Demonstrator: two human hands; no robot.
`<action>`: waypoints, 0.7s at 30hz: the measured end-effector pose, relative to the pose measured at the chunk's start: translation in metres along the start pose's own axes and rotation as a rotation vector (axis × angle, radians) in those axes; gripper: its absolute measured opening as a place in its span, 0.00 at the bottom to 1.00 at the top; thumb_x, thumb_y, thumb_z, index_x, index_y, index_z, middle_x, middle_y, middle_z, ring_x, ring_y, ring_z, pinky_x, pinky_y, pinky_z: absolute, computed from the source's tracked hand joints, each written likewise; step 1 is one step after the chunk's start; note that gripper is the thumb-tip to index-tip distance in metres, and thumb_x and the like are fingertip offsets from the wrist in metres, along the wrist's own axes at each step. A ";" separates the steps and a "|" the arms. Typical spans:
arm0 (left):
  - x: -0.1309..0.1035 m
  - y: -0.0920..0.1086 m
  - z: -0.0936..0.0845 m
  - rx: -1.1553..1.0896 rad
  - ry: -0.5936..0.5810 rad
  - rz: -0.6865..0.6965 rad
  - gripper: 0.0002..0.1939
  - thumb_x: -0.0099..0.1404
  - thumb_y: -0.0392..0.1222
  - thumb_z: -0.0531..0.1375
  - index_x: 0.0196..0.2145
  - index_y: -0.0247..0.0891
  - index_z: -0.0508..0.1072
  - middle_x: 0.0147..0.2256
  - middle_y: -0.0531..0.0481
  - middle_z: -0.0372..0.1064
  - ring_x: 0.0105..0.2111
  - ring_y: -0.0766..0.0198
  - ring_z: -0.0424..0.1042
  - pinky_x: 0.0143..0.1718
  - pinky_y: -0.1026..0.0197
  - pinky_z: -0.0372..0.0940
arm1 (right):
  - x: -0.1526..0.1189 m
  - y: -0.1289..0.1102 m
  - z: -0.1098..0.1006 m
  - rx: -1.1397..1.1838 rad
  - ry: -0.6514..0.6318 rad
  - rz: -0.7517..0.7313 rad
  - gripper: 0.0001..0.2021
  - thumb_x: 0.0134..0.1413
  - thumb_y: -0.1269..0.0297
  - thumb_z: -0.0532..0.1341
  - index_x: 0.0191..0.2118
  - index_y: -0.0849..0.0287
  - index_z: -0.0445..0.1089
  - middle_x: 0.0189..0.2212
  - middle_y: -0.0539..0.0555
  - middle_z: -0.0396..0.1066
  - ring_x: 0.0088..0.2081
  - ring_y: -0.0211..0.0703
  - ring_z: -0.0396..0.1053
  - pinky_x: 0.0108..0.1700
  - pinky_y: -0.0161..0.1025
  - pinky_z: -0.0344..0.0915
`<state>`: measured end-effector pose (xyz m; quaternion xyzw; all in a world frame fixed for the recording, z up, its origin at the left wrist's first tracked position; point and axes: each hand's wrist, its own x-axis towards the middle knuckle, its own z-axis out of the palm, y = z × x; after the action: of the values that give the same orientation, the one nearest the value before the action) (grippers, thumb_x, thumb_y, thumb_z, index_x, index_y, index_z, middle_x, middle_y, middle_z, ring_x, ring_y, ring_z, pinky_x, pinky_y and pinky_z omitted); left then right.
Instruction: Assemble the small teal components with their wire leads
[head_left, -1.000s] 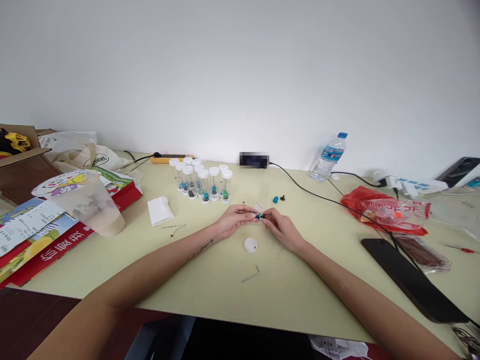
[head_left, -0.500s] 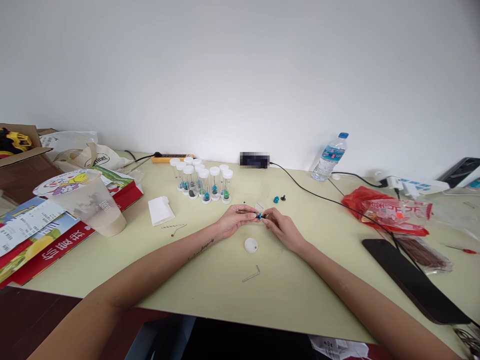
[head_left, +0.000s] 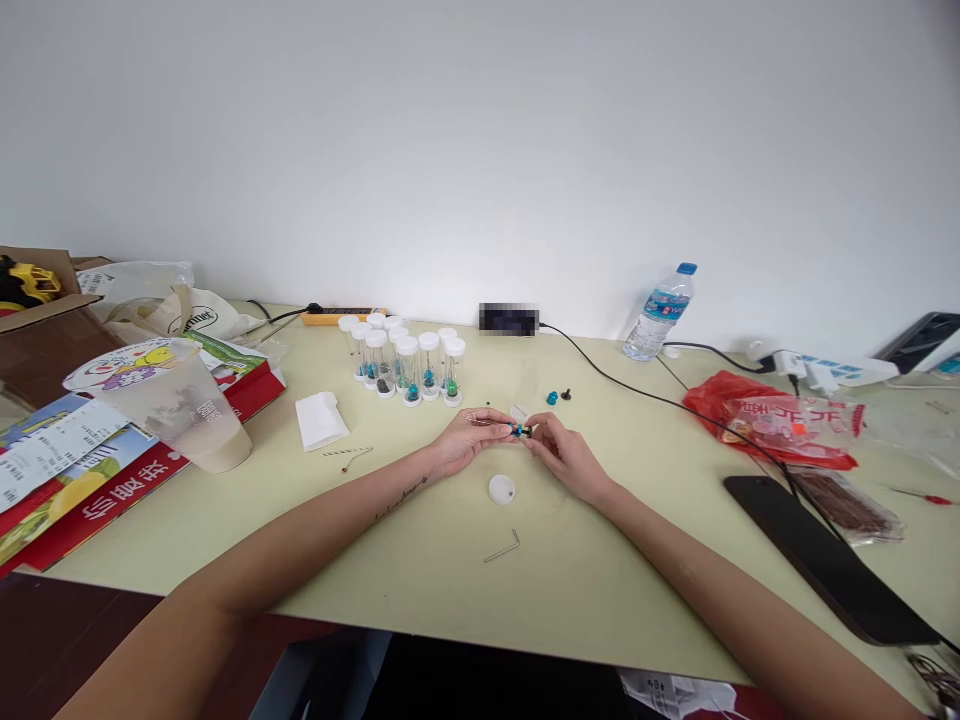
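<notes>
Head view: I find the left hand (head_left: 468,442) pinched shut on a small blue-and-black part (head_left: 519,431), the right hand (head_left: 568,461) half-curled at its dark end; whether those fingers grip it, I cannot tell. A white cap (head_left: 499,489) and hex key (head_left: 505,549) lie nearer the body.

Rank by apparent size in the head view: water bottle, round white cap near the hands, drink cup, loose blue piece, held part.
1. Drink cup
2. Water bottle
3. Round white cap
Smallest, order unsure: loose blue piece and held part, partly hidden.
</notes>
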<state>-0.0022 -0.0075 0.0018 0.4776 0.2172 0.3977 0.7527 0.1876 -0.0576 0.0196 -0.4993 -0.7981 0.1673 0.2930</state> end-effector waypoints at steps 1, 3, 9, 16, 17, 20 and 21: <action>0.000 0.000 0.000 0.003 -0.003 0.001 0.15 0.47 0.37 0.66 0.34 0.31 0.72 0.36 0.44 0.71 0.39 0.59 0.70 0.49 0.52 0.59 | 0.000 0.000 0.000 -0.008 0.001 -0.003 0.12 0.59 0.55 0.46 0.44 0.54 0.56 0.23 0.47 0.63 0.22 0.37 0.58 0.27 0.34 0.57; 0.000 0.000 0.000 0.012 -0.008 0.004 0.15 0.47 0.38 0.66 0.34 0.30 0.72 0.36 0.43 0.71 0.39 0.60 0.70 0.50 0.53 0.58 | 0.000 0.000 0.000 -0.020 0.001 -0.006 0.12 0.60 0.55 0.45 0.42 0.54 0.57 0.21 0.47 0.63 0.22 0.37 0.58 0.28 0.34 0.57; 0.000 0.000 0.000 0.006 0.006 -0.001 0.15 0.46 0.38 0.66 0.34 0.31 0.72 0.35 0.44 0.72 0.38 0.60 0.71 0.49 0.52 0.59 | 0.000 0.000 0.000 -0.006 0.023 -0.012 0.13 0.58 0.54 0.47 0.44 0.54 0.56 0.23 0.47 0.64 0.22 0.37 0.59 0.27 0.34 0.57; 0.001 -0.001 0.000 0.016 -0.006 0.007 0.15 0.47 0.38 0.66 0.34 0.31 0.72 0.36 0.43 0.71 0.38 0.60 0.70 0.50 0.52 0.58 | 0.000 0.001 0.000 -0.008 -0.002 -0.013 0.12 0.60 0.55 0.45 0.42 0.54 0.58 0.23 0.48 0.64 0.23 0.38 0.59 0.29 0.35 0.58; 0.000 -0.001 0.000 0.012 -0.004 0.006 0.15 0.47 0.38 0.66 0.34 0.31 0.72 0.36 0.43 0.71 0.39 0.60 0.70 0.50 0.52 0.58 | 0.000 0.001 0.000 -0.002 0.003 -0.011 0.12 0.59 0.55 0.46 0.44 0.55 0.57 0.24 0.48 0.64 0.23 0.37 0.59 0.28 0.35 0.58; 0.000 0.000 0.000 0.004 0.002 -0.003 0.15 0.47 0.37 0.66 0.34 0.31 0.72 0.36 0.43 0.71 0.38 0.60 0.70 0.49 0.52 0.59 | -0.001 0.002 0.001 0.009 0.008 -0.009 0.14 0.58 0.55 0.48 0.47 0.54 0.54 0.26 0.48 0.66 0.22 0.36 0.58 0.27 0.34 0.57; 0.000 0.000 0.000 0.005 0.001 -0.005 0.15 0.47 0.37 0.66 0.34 0.31 0.72 0.36 0.44 0.71 0.38 0.60 0.70 0.49 0.52 0.59 | -0.001 0.002 0.001 0.009 0.003 -0.010 0.13 0.58 0.56 0.48 0.46 0.54 0.54 0.26 0.49 0.66 0.22 0.36 0.58 0.27 0.34 0.57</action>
<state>-0.0021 -0.0075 0.0019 0.4788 0.2199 0.3955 0.7523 0.1886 -0.0574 0.0179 -0.4944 -0.7992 0.1687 0.2974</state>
